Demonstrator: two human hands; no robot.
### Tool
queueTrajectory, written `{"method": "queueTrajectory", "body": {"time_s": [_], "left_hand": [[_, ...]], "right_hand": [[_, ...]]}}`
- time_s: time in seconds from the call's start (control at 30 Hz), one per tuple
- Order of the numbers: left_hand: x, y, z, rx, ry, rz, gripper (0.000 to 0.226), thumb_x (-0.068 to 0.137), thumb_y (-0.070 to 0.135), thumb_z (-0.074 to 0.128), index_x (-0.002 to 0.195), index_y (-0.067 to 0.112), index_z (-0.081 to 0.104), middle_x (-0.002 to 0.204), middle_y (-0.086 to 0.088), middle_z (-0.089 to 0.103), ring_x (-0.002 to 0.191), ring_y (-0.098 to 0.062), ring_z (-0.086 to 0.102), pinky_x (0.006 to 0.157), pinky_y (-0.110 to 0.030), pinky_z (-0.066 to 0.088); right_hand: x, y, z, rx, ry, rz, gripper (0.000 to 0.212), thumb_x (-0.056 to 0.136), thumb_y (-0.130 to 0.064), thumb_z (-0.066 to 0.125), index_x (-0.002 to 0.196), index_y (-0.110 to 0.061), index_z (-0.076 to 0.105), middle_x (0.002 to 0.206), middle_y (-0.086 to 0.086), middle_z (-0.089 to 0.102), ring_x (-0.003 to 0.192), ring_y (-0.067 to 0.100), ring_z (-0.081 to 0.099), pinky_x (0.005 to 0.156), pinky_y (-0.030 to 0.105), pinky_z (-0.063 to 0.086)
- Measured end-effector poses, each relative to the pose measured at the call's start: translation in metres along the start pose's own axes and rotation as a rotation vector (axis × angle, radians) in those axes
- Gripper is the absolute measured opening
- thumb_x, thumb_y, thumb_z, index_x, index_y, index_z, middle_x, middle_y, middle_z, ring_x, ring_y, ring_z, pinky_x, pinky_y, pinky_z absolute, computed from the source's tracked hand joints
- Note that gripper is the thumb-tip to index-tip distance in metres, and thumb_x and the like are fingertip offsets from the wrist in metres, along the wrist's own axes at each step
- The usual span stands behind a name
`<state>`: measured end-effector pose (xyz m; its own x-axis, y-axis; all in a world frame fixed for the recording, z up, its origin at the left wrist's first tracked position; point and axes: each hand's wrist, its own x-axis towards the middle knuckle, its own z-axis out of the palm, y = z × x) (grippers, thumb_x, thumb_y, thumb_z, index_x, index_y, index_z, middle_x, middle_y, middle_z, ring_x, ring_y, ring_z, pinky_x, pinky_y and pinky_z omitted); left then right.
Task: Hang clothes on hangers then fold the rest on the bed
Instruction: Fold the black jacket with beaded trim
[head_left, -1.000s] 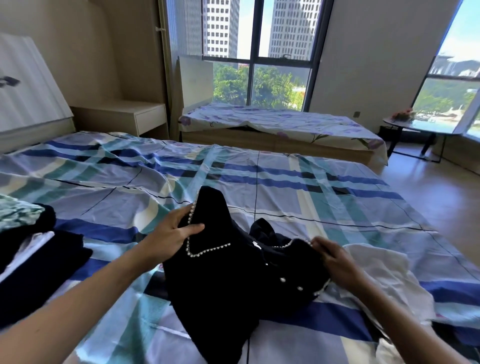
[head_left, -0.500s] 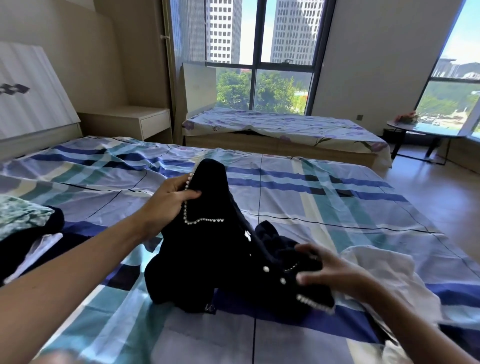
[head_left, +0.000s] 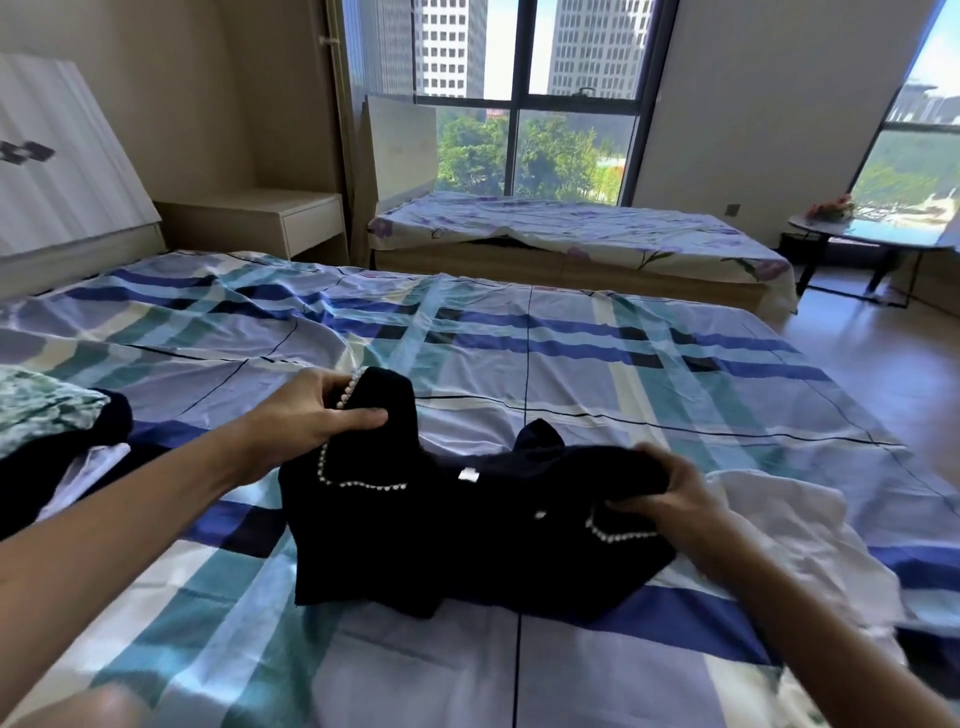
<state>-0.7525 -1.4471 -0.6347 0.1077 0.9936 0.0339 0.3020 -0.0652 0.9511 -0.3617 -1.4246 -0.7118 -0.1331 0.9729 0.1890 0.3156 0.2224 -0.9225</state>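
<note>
At 6 o'clock a black pearl-trimmed top (head_left: 441, 535) lies bunched on the plaid-sheeted bed (head_left: 597, 364). The left hand (head_left: 306, 410) pinches its raised pearl-edged corner at the 10 o'clock side. The right hand (head_left: 670, 493) grips the 3 o'clock edge, fingers wrapped round the cloth. A white garment (head_left: 789, 525) lies just beside at 4 o'clock, and a clothes pile (head_left: 57, 415) at 9 o'clock. Farther off, at 1 o'clock, stands a floral-sheeted second bed (head_left: 571, 228).

Black pearl-trimmed garment (head_left: 467, 530), blue-plaid sheet (head_left: 597, 364)
</note>
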Motion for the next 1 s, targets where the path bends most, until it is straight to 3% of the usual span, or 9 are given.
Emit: {"method": "queueTrajectory", "body": {"time_s": [0.1,0.23,0.4,0.57,0.63,0.7,0.83,0.93,1.0], "left_hand": [[0.001,0.009,-0.001,-0.028,0.077,0.061,0.015,0.087,0.011,0.073,0.1,0.005,0.071,0.095,-0.013,0.077,0.08,-0.015,0.072,0.068,-0.019,0.056],[0.013,0.035,-0.004,0.009,0.293,0.258,0.017,0.093,0.01,0.065,0.106,0.021,0.069,0.097,0.009,0.077,0.089,-0.007,0.071,0.08,-0.021,0.055],[0.024,0.098,-0.02,0.069,0.44,0.488,0.02,0.097,0.008,0.061,0.113,0.02,0.065,0.09,0.03,0.072,0.084,0.013,0.065,0.076,-0.005,0.047],[0.025,0.165,-0.049,0.083,0.531,0.578,0.018,0.098,0.014,0.06,0.11,0.026,0.065,0.088,0.028,0.072,0.085,0.012,0.065,0.076,-0.005,0.046],[0.022,0.192,-0.061,0.083,0.575,0.624,0.021,0.099,0.016,0.06,0.118,0.014,0.065,0.098,0.014,0.073,0.084,0.011,0.064,0.074,-0.005,0.047],[0.013,0.221,-0.07,0.053,0.603,0.678,0.021,0.099,0.015,0.06,0.119,0.013,0.066,0.108,0.001,0.072,0.083,0.009,0.064,0.076,-0.007,0.048],[-0.011,0.285,-0.086,0.122,0.587,0.897,0.025,0.098,0.008,0.06,0.103,0.031,0.067,0.088,0.025,0.073,0.083,0.009,0.065,0.081,-0.012,0.049],[-0.018,0.313,-0.096,0.173,0.555,0.974,0.026,0.096,0.009,0.062,0.111,0.03,0.068,0.096,0.023,0.073,0.092,0.003,0.065,0.09,-0.021,0.051],[-0.014,0.312,-0.097,0.183,0.48,0.955,0.029,0.097,0.009,0.061,0.115,0.031,0.067,0.099,0.021,0.073,0.095,0.001,0.065,0.091,-0.02,0.051]], "right_hand": [[0.019,-0.038,-0.026,-0.005,0.104,0.02,0.038,0.068,0.019,0.078,0.09,-0.008,0.064,0.069,0.0,0.068,0.061,0.011,0.065,0.056,0.022,0.055],[0.044,-0.093,-0.051,0.083,0.286,-0.014,0.051,0.072,0.015,0.076,0.11,-0.016,0.063,0.086,0.007,0.069,0.062,0.008,0.069,0.052,0.02,0.054],[0.065,-0.169,-0.073,0.058,0.399,-0.239,0.04,0.072,0.014,0.073,0.105,-0.009,0.073,0.086,-0.002,0.076,0.076,0.012,0.072,0.066,0.021,0.055],[0.066,-0.246,-0.095,0.078,0.409,-0.43,0.03,0.078,0.013,0.071,0.105,-0.001,0.071,0.082,0.0,0.074,0.074,0.013,0.068,0.07,0.022,0.056],[0.062,-0.274,-0.105,0.047,0.422,-0.515,0.028,0.081,0.01,0.071,0.105,-0.004,0.07,0.082,-0.005,0.074,0.077,0.012,0.067,0.073,0.023,0.055],[0.055,-0.3,-0.114,0.008,0.416,-0.574,0.025,0.083,0.008,0.07,0.099,-0.012,0.071,0.078,-0.013,0.075,0.074,0.004,0.067,0.072,0.017,0.052],[0.04,-0.352,-0.132,-0.021,0.412,-0.664,0.029,0.086,0.003,0.068,0.091,-0.026,0.069,0.078,-0.02,0.074,0.074,-0.002,0.067,0.073,0.014,0.052],[0.035,-0.375,-0.141,0.006,0.388,-0.68,0.025,0.087,0.001,0.068,0.089,-0.023,0.07,0.077,-0.018,0.075,0.072,-0.001,0.068,0.073,0.015,0.053],[0.038,-0.374,-0.145,0.009,0.328,-0.627,0.017,0.086,0.0,0.067,0.089,-0.017,0.072,0.078,-0.01,0.076,0.07,0.005,0.069,0.072,0.02,0.055]]}}
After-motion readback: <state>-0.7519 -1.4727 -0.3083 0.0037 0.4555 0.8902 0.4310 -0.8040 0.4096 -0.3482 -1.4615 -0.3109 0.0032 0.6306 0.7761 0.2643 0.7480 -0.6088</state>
